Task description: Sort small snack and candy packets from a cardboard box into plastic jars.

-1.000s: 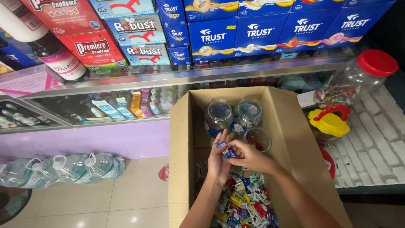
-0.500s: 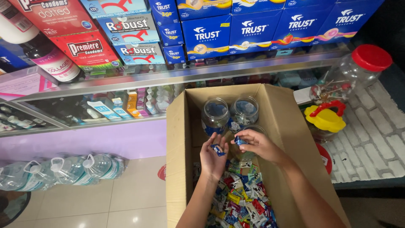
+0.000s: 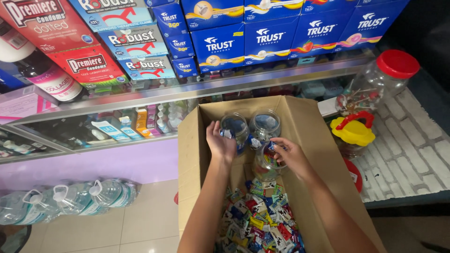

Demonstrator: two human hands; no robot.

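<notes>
- Left hand (image 3: 221, 144): closed on a small blue-wrapped sweet (image 3: 228, 134), held just over the left jar (image 3: 234, 126) at the far end of the box (image 3: 194, 154).
- Right hand (image 3: 289, 154): fingers pinched on another blue sweet (image 3: 272, 146), poised at the mouth of the near jar (image 3: 267, 165).
- Jars: three clear open jars stand inside the box. The left jar and the middle jar (image 3: 265, 124) show blue content only; the near jar holds a mixed, mostly red lot. How full each one is cannot be told from above.
- Pile (image 3: 258, 218): a large heap of mixed wrapped sweets covers the near half of the box floor, touching the near jar.
- Judgement on progress: sorting by colour appears under way and early; the jars hold some sweets, but most of the heap is still unsorted.
- Surroundings: a red-lidded jar (image 3: 375, 86) and a yellow-lidded container (image 3: 352, 133) stand right of the box; a glass counter (image 3: 93, 126) with stacked cartons lies beyond; water bottles (image 3: 70, 201) sit on the floor.
</notes>
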